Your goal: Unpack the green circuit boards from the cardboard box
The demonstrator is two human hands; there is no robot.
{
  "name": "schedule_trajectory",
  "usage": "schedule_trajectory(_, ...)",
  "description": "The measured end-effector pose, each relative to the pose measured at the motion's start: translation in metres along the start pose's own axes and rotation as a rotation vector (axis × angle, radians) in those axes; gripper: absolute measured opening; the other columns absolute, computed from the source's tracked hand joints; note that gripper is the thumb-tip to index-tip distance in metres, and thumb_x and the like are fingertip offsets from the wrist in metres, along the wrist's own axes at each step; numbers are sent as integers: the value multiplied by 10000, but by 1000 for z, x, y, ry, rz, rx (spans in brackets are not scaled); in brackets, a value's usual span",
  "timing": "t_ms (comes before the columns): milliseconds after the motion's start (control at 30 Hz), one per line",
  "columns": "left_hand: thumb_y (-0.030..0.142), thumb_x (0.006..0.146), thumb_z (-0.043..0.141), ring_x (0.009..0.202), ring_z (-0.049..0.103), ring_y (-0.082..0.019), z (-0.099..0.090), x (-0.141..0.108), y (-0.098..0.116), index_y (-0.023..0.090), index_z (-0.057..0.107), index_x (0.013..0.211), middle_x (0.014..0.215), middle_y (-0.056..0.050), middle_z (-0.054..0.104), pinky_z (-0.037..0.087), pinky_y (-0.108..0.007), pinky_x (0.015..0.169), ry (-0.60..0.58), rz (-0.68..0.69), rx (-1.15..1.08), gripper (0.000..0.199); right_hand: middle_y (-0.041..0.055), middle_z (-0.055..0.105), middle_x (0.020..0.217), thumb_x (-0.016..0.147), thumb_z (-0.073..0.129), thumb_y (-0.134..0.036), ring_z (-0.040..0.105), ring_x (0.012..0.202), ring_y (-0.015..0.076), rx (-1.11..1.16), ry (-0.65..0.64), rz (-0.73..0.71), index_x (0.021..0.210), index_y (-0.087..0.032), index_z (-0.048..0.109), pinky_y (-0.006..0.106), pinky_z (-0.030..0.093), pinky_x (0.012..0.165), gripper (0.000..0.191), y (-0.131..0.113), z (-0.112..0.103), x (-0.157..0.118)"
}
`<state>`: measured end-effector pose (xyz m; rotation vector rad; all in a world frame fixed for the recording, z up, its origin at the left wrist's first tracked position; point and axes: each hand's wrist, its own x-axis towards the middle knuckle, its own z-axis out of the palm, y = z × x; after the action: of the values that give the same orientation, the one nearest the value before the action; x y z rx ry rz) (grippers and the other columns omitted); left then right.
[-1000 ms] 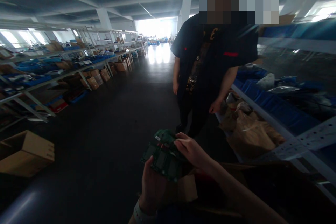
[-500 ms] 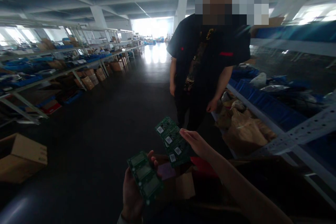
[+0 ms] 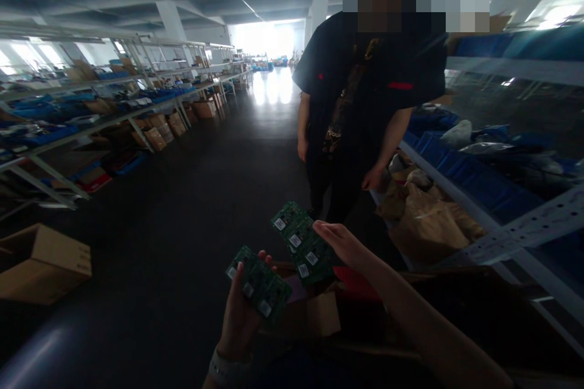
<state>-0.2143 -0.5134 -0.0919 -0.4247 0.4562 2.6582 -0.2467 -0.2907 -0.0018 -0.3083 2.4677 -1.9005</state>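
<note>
Since half a second ago the two green boards are sitting a little closer together: the left hand point(image 3: 241, 316) is lifting its circuit board point(image 3: 258, 284) up and toward the middle, while the right hand point(image 3: 343, 243) is keeping its own board strip point(image 3: 303, 242) almost where it was, tilted with the labelled face up. A second ago both boards were bunched together in one dark stack between the hands, so they are now being held as two separate pieces, one per hand, side by side and not touching.

The left hand is gripping the near board from underneath, thumb tip showing over its far edge and fingers wrapped behind it; a pale wristband is showing at the wrist. The right hand is reaching in from the right with its fingers laid flat along the right edge of the longer strip, pinching it at the side; small white labels are showing in a row along that strip.

Below the hands an open cardboard box point(image 3: 322, 313) is lying near, with something red inside it. Farther off a person in a dark shirt point(image 3: 365, 91) is standing beside the right shelf rack point(image 3: 524, 231), arms hanging, apart from the boards. Another brown carton point(image 3: 43, 261) is resting on the dark floor at the near left, and long shelves point(image 3: 114, 115) are running along the far left.
</note>
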Motion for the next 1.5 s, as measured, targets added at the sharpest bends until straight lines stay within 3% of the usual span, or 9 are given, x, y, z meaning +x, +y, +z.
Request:
schedule_trajectory(167,441,1010,351,1142,680,-266,5,-5,-6,168,754,1100,1209,-89,742,422,-447,1127,-222,96,-49,496,-17,458,657,661,583,-838,422,612,129,-19,-6,-5,601,-210,490,275,420,580,638,-3,0,1)
schedule_trajectory(233,491,989,386,1231,626,-272,2,-3,-9,183,738,1150,1259,-86,717,340,-456,1181,-322,149,-60,495,-20,453,653,645,583,-856,415,601,123,-19,-18,16,605,-204,496,269,403,563,658,-3,-1,1)
schedule_trajectory(400,659,931,386,1343,528,-247,-4,7,-13,152,637,1307,1407,-100,605,243,-423,1225,-545,67,-107,680,-15,477,669,633,580,-879,423,620,129,-48,-15,55,656,-185,552,276,400,580,694,-1,-5,3)
schedule_trajectory(567,734,898,341,1513,226,-266,-1,8,-17,145,631,1317,1438,-82,580,209,-448,1238,-518,120,-86,778,3,496,691,675,559,-863,448,662,156,-74,-27,-1,628,-194,549,305,430,631,671,1,-8,6)
schedule_trajectory(633,736,891,360,1523,180,-281,2,6,-19,156,661,1283,1426,-72,595,200,-470,1240,-497,133,-90,762,9,505,706,690,552,-856,453,672,163,-87,-39,-2,629,-198,546,311,434,639,661,0,-8,7)
schedule_trajectory(933,707,889,418,1438,382,-355,10,6,-21,187,713,1211,1352,-90,660,186,-544,1223,-433,148,-115,679,19,550,729,666,553,-871,493,702,177,-120,-67,42,648,-192,603,330,445,701,681,0,-2,15)
schedule_trajectory(1267,655,875,525,1242,598,-357,11,4,-25,207,740,1168,1197,-92,746,254,-553,1187,-511,130,-74,577,1,577,666,613,616,-865,494,647,155,-15,-101,185,689,-178,614,310,399,645,692,10,3,18)
schedule_trajectory(1367,653,919,420,1177,642,-341,13,2,-26,211,762,1123,1171,-87,758,265,-550,1180,-487,128,-87,595,4,585,635,558,661,-860,498,601,148,83,-123,280,686,-167,617,305,380,600,706,13,10,20)
schedule_trajectory(1500,614,967,195,1101,681,-311,21,-3,-25,212,809,964,1047,-94,791,287,-531,1169,-360,77,-153,733,-9,568,596,529,688,-849,473,549,131,123,-136,316,678,-164,631,298,367,563,704,16,14,22)
